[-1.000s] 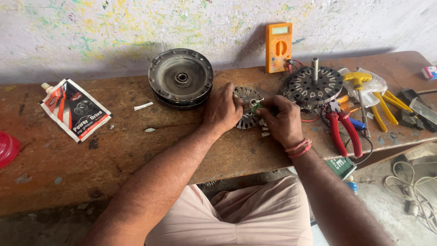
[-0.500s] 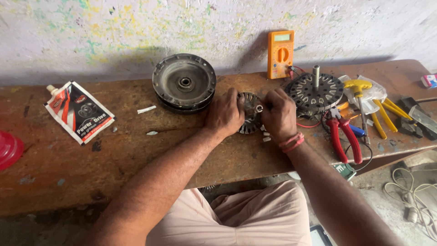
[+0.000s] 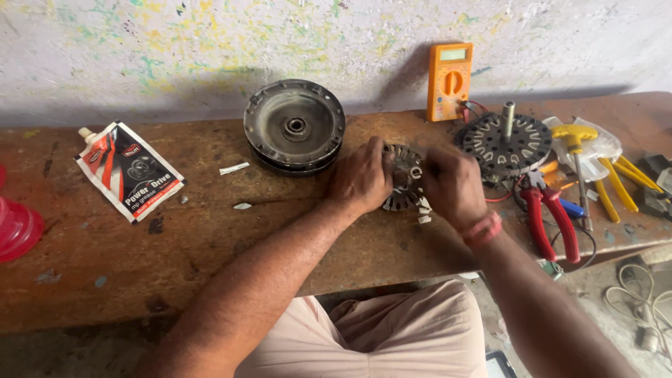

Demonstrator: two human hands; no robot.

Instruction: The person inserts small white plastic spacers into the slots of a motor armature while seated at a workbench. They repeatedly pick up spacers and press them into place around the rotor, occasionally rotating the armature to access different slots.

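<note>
Two bare hands meet at the middle of the frame over a small round toothed stator core (image 3: 404,183) that lies flat on the worn wooden bench (image 3: 210,238). The left hand (image 3: 362,176) rests on the core's left side with its fingers curled over the rim, gripping it; the right hand (image 3: 453,183) closes its fingertips on the core's right part, though what exactly they pinch is hidden beneath them. A few small white slips (image 3: 423,210) lie just beside the core's lower edge. Just above and left of the hands sits a round dark motor housing (image 3: 295,133), and at upper right an orange multimeter (image 3: 449,81) leans against the paint-spattered wall. Right of the hands stands a larger slotted stator with an upright shaft (image 3: 505,142), with red-handled pliers (image 3: 549,220) just below it and yellow-handled tools (image 3: 616,178) further right. A grease pouch (image 3: 131,170) lies well apart at the left of the frame.
</note>
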